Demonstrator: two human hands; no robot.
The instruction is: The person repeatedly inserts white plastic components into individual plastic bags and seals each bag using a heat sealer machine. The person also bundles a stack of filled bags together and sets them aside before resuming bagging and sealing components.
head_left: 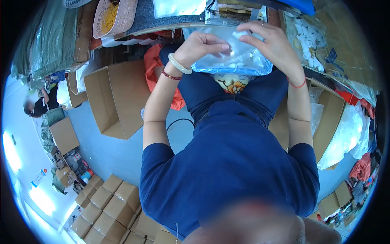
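Observation:
My left hand (206, 45), with a pale bangle and a red bead bracelet at the wrist, is over a clear plastic bag with a blue edge (254, 68). Its thumb and fingers are drawn together; what they hold, if anything, is too blurred to tell. My right hand (270, 42), a red string round its wrist, pinches a small white piece (239, 35) between thumb and index finger. The hands are apart. Small white pieces lie inside the bag, which rests by my lap at the table edge.
A machine fixture (233, 13) stands on the table ahead. A pink basket of yellow bands (115, 18) is at the left, and white parts (309, 40) lie at the right. Open cartons (118, 101) flank my legs. Stacked boxes and another person (42, 103) are farther off.

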